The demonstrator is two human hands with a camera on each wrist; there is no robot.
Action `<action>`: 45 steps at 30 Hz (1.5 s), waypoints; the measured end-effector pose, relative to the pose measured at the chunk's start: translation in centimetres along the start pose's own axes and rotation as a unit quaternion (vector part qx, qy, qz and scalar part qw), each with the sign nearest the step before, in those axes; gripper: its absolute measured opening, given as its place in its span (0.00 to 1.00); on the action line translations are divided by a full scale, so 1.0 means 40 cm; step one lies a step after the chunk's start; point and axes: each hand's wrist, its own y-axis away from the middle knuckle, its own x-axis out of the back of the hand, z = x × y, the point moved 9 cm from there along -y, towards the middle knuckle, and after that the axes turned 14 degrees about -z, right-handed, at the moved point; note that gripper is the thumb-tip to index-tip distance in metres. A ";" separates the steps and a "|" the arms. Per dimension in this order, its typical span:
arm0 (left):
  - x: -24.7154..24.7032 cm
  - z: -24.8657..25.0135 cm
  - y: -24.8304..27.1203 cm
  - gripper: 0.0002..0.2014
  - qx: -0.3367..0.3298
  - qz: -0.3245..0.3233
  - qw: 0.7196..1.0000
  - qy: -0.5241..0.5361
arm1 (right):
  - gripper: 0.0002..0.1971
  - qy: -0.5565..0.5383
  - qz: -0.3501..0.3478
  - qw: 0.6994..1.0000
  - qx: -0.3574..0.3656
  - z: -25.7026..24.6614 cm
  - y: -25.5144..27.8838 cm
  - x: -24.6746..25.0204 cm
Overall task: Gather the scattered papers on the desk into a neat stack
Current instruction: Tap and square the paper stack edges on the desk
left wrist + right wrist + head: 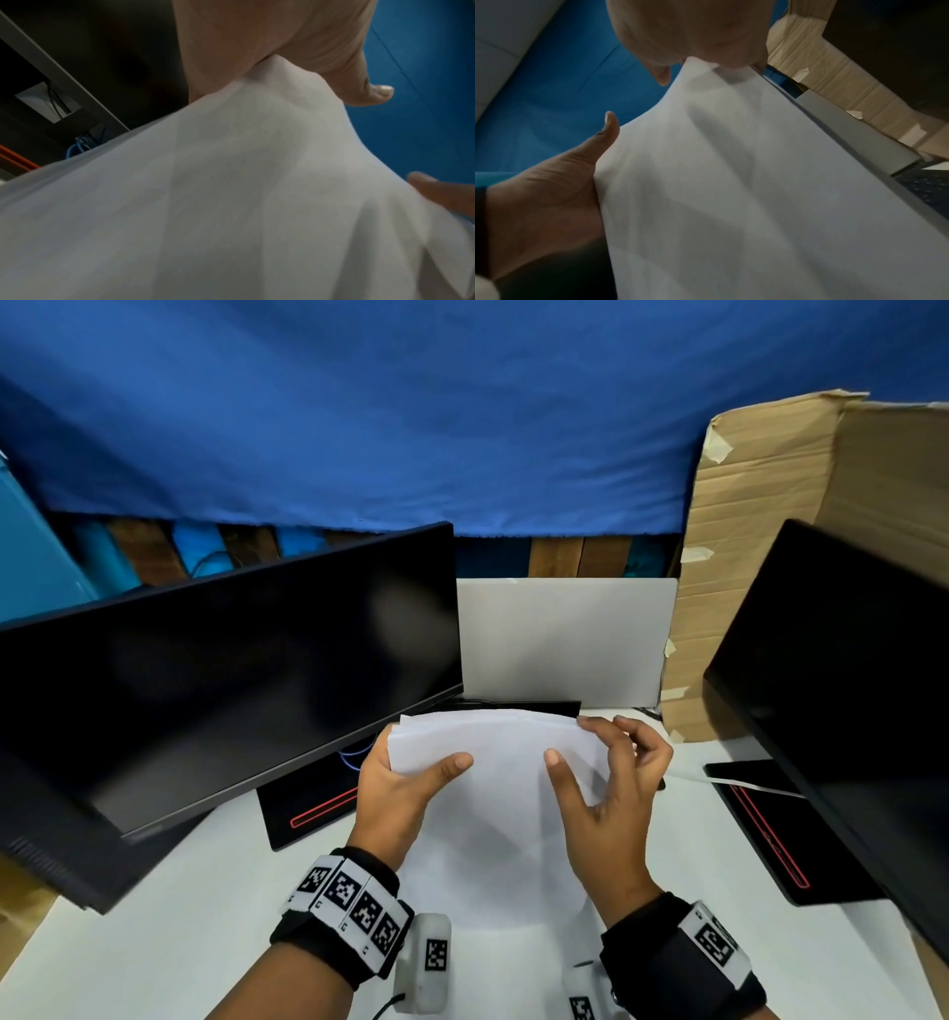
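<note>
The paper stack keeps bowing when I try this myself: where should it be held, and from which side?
Hold the paper stack by its two side edges, one hand from each side, as here: the left hand grips the left edge with thumb on the face, the right hand steadies the right edge. The sheets stand upright and curve, so support on both edges probably lets the uneven top edges be squared.

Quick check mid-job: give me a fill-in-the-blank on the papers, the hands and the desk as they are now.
1. Both hands hold the ____ upright between them.
2. The left hand grips the stack's ____ edge.
3. Both monitor screens are ____.
4. Behind the desk hangs a ____ cloth.

Missing words: papers; left; dark; blue
</note>
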 end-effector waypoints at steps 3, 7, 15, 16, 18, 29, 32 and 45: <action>0.000 -0.011 0.001 0.20 0.009 0.017 1.000 -0.018 | 0.26 -0.015 -0.021 1.000 -0.017 -0.001 -0.003 -0.014; 0.010 0.021 0.005 0.13 -0.022 0.063 0.997 -0.042 | 0.31 -0.063 -0.007 0.998 -0.004 -0.032 -0.013 -0.007; -0.004 0.186 -0.008 0.14 -0.121 0.038 0.991 -0.042 | 0.17 -0.211 -0.159 0.955 -0.132 0.062 -0.040 -0.039; -0.004 0.193 -0.011 0.15 -0.121 0.028 0.992 -0.037 | 0.15 -0.215 -0.160 0.951 -0.153 0.078 -0.035 -0.042; -0.003 0.189 -0.017 0.16 -0.111 0.003 0.994 -0.024 | 0.14 -0.222 -0.146 0.948 -0.177 0.100 -0.032 -0.046; 0.012 -0.055 0.027 0.10 0.062 -0.015 0.995 -0.071 | 0.14 -0.188 -0.123 0.963 -0.147 0.058 0.014 -0.083; -0.009 -0.055 0.047 0.10 0.037 0.007 0.996 -0.082 | 0.20 -0.168 -0.140 0.968 -0.126 0.039 0.046 -0.104; 0.011 -0.016 0.037 0.13 0.007 0.017 0.999 -0.035 | 0.16 -0.211 -0.124 0.954 -0.174 0.083 0.031 -0.075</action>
